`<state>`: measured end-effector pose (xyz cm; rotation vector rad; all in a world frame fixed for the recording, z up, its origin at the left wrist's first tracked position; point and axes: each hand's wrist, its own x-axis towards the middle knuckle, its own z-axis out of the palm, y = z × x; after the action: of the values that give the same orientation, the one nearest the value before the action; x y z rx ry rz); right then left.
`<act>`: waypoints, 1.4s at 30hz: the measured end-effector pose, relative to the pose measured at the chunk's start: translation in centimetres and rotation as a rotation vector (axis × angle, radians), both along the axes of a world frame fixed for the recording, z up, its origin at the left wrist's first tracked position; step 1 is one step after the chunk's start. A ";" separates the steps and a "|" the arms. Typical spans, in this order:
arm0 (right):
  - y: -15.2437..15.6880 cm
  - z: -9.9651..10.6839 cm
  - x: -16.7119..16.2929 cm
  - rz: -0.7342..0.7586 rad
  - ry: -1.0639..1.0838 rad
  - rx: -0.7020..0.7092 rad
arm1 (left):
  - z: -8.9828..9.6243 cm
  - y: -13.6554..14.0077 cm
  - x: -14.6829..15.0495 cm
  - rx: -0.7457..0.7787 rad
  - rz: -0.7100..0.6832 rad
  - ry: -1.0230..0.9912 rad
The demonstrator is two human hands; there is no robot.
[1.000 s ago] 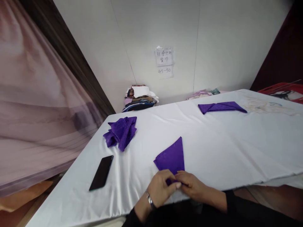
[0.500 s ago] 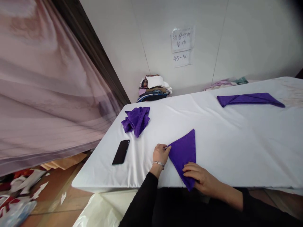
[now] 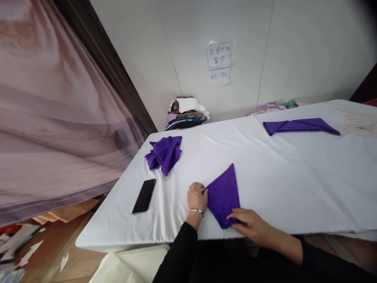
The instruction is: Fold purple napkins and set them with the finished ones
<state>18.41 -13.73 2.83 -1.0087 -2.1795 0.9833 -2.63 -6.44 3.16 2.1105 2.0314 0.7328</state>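
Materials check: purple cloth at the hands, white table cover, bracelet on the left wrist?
Purple cloth: fabric with a faint sheen, possibly synthetic; it lies in a flat fold with a pointed corner.
White table cover: smooth, satiny fabric, perhaps polyester; soft creases catch the light.
Bracelet: likely metal, silver-toned and shiny, though too small to be sure.

Three purple fabric cloths [image 3: 223,196]: a crumpled heap [image 3: 165,154], a pointed flat fold [image 3: 220,186], a long band [image 3: 302,125]. One black rectangular phone [image 3: 144,195]. Two white handwritten paper sheets [image 3: 219,55]. One white-draped desk [image 3: 265,177]. Two bare hands: left [image 3: 196,197], right [image 3: 252,223].
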 end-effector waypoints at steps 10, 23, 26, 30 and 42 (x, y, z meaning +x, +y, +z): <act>5.2 2.7 0.4 -0.216 0.381 -0.432 | -0.1 0.2 -0.7 0.017 -0.595 -0.004; 14.1 1.4 0.7 -0.522 0.456 -0.606 | 0.2 0.2 -0.9 -0.126 -0.333 -0.377; 14.0 1.2 0.6 -0.512 0.447 -0.608 | -0.3 0.3 -0.7 -0.095 -0.301 -0.320; 13.3 1.6 0.9 -0.470 0.486 -0.548 | -0.6 0.1 -0.7 -0.074 -0.311 -0.315; 4.8 3.9 1.2 -0.020 0.160 -0.170 | -0.6 0.3 -2.4 0.070 -0.507 -0.104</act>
<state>19.64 -8.89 6.75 -0.9885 -1.9784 1.2133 -5.05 -6.11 2.60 2.4175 1.3439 0.8072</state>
